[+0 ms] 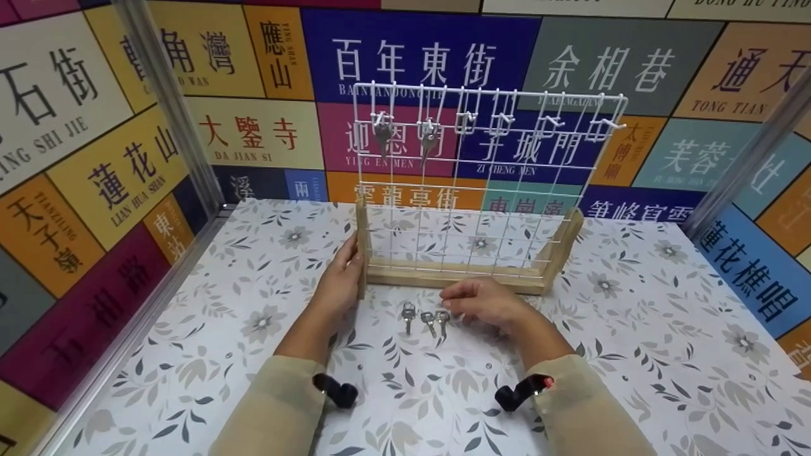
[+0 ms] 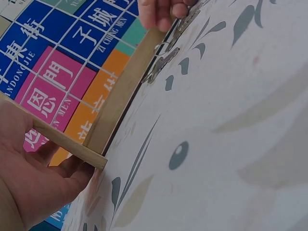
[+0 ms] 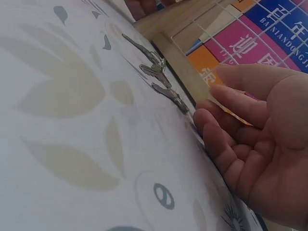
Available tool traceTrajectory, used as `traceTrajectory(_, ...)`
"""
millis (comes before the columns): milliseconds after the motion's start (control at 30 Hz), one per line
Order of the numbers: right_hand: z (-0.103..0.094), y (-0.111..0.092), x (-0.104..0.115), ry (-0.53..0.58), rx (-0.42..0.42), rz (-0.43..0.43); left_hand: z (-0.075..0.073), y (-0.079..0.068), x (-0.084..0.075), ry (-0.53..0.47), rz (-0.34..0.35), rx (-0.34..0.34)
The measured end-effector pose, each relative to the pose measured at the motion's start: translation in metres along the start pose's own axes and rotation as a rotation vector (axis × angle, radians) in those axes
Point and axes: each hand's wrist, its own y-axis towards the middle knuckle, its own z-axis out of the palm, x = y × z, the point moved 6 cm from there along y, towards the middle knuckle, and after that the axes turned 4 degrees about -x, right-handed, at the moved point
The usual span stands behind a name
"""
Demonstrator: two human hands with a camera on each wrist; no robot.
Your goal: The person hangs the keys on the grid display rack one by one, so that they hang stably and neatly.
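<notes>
My left hand [image 1: 342, 278] grips the wooden side post [image 2: 72, 142] of a white wire-grid rack [image 1: 469, 183], thumb on one face and fingers on the other. Three small metal keys [image 1: 408, 315] lie on the table in front of the rack's wooden base bar [image 1: 456, 276]. Just right of them is my right hand [image 1: 488, 303], low over the table, its fingers loosely bent with nothing between them. In the right wrist view its fingertips are close to the nearest key [image 3: 171, 96]. More keys [image 1: 429, 139] hang from the two leftmost hooks at the rack's top.
Several white hooks [image 1: 549, 122] without keys line the rack's upper right. A floral cloth [image 1: 266, 323] covers the table. Sign-patterned panels [image 1: 418, 50] stand behind and at the sides, with clear corner posts [image 1: 184, 107]. Black wrist cameras [image 1: 336, 391] sit at both cuffs.
</notes>
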Motion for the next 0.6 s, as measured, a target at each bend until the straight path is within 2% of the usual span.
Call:
traceTrajectory(167,0.0009,0.001,0.0011,-0.15,0.022,-0.031,-0.0009,-0.0001,-0.0006,-0.001,-0.004,-0.004)
traceTrajectory(300,0.0002,0.0005,0.0005,-0.239,0.026,0.0,-0.0013,-0.0001,-0.0009,0.001,-0.002,-0.004)
traceTrajectory(433,0.003,-0.0007,0.0023,-0.295,0.049,0.013,-0.0012,0.0002,-0.0014,0.007,-0.002,-0.002)
traceTrajectory(600,0.0061,-0.0001,0.0045,-0.308,0.042,-0.005,-0.0005,0.0,-0.001,0.004,-0.009,-0.002)
